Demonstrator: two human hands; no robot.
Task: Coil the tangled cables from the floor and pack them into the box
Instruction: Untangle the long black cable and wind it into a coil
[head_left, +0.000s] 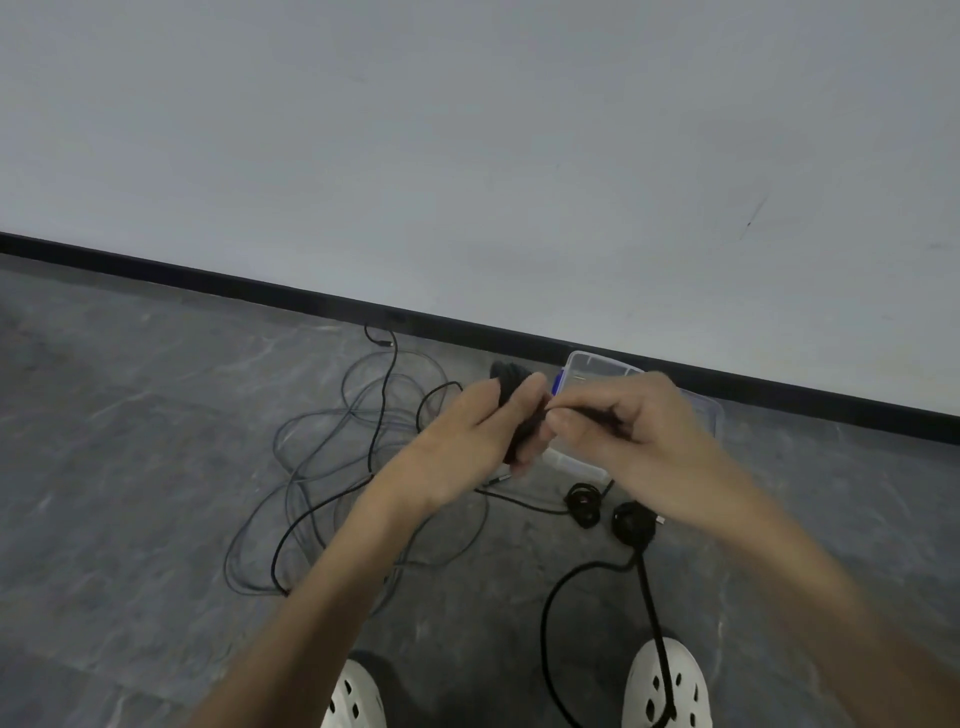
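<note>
My left hand grips a coiled black cable bundle in front of me, its top sticking out above my fingers. My right hand pinches the end of that cable right beside the coil. Behind both hands sits a clear plastic box with a blue latch, against the wall. A tangle of grey and black cables spreads over the floor to the left. Two small coiled black cables lie on the floor in front of the box.
A thick black cable runs from the right small coil down over my right white shoe. My left white shoe shows at the bottom. A black skirting board edges the grey wall; the floor is grey stone.
</note>
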